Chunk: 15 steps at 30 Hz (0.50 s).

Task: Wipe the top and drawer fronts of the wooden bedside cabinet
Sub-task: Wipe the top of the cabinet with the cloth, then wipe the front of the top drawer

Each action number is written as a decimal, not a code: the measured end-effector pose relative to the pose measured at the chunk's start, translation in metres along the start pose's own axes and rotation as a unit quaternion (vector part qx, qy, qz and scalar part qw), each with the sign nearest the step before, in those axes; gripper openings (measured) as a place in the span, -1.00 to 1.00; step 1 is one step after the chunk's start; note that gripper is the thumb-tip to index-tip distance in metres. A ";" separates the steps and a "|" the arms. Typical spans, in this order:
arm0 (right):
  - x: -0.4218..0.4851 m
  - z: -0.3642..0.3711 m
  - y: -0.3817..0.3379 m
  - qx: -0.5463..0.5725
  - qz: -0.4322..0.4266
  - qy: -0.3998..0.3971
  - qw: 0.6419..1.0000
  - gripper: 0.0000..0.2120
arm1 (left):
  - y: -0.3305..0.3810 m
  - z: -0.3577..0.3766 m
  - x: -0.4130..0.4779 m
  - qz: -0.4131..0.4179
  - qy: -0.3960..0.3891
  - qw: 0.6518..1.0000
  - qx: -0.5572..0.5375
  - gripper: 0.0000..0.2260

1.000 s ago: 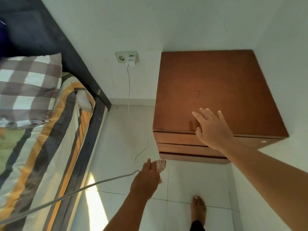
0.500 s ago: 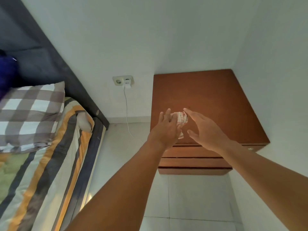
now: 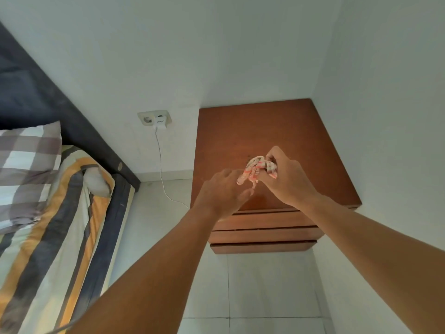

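Note:
The wooden bedside cabinet stands in the room's corner, its brown top bare and its drawer fronts stacked below the front edge. Above the front half of the top, my right hand grips a small white cloth with red stripes, bunched in its curled fingers. My left hand is just left of the cloth, fingers loosely bent, its fingertips close to the cloth's hanging end; whether they touch it I cannot tell.
A bed with a striped cover and a checked pillow runs along the left. A wall socket with a white charger and its cable hangs left of the cabinet. White walls close in behind and to the right.
My left hand brought the cloth up from near the floor to above the cabinet top. The cloth has passed into my right hand, which now grips it.

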State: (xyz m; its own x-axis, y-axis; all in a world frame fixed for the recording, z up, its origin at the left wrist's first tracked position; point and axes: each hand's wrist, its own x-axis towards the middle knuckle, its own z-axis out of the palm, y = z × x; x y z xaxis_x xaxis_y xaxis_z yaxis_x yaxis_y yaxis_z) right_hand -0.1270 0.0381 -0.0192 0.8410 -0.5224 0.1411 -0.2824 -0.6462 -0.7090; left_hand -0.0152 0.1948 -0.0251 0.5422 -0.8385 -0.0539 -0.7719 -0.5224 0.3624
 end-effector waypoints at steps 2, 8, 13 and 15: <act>0.001 -0.004 0.003 0.008 0.022 0.003 1.000 -0.84 | 0.002 0.006 0.004 -0.011 -0.003 1.000 -0.013 -0.54; -0.005 -0.013 0.012 0.244 0.230 -0.071 0.939 -0.70 | 0.018 0.021 0.015 -0.102 0.076 0.972 -0.197 -0.84; -0.017 0.001 0.033 0.263 0.313 -0.084 0.909 -0.87 | 0.011 0.030 0.014 -0.109 0.070 0.965 -0.229 -0.83; -0.021 0.007 0.039 0.156 0.272 -0.054 0.948 -0.90 | -0.002 0.036 0.007 -0.125 0.070 0.966 -0.214 -0.77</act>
State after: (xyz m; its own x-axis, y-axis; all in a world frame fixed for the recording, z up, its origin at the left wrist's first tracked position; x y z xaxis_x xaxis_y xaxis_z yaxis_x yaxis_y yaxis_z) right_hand -0.1526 0.0280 -0.0552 0.6575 -0.6598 -0.3637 -0.5513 -0.0923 -0.8292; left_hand -0.0219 0.1844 -0.0598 0.7562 -0.6502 -0.0734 -0.4199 -0.5682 0.7077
